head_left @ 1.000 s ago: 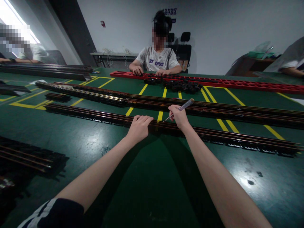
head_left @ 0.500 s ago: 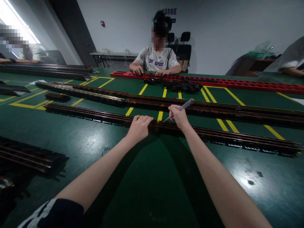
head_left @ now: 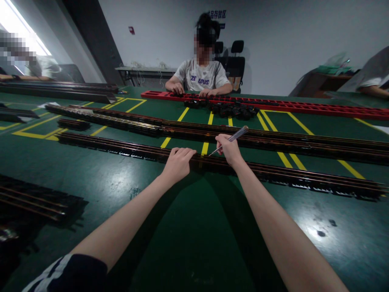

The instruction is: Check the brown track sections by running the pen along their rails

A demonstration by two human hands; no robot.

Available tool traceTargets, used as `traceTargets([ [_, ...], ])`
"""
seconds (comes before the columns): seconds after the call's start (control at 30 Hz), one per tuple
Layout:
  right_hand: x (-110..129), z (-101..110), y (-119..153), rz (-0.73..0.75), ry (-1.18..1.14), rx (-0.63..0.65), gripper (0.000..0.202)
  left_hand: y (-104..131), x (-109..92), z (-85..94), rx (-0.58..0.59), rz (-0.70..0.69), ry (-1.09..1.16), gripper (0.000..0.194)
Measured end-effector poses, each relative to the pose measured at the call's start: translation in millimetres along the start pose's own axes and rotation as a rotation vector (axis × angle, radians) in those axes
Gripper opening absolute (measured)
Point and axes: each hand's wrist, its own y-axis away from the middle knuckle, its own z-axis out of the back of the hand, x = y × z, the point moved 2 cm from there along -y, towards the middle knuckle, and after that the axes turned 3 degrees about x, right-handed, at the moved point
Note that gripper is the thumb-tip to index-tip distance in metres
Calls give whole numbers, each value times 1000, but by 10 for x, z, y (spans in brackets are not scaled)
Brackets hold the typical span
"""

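Observation:
A long black strip with copper-coloured rails (head_left: pixel 291 178) crosses the green table in front of me. My left hand (head_left: pixel 178 165) grips this strip near its middle, fingers bent over the top. In my right hand (head_left: pixel 230 150) is a screwdriver (head_left: pixel 238 134) with a clear handle, held slanted like a pen. Its thin shaft points down and left, and its tip meets the strip just right of my left fingers. Whether the tip sits in a slot is too dark to tell.
Beyond lie more railed strips (head_left: pixel 267 140) and a short black piece (head_left: pixel 73 124). Another strip bundle (head_left: pixel 36 200) lies near left. Across the table a person (head_left: pixel 202 75) has both hands at a red slotted frame (head_left: pixel 316 109), beside a pile of small black parts (head_left: pixel 234 110).

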Motion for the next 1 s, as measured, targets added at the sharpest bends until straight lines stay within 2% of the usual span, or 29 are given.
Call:
traceTargets([
  [1.0, -19, 6, 6, -7, 13, 21, 35, 7, 4, -2, 0, 0, -1, 45],
])
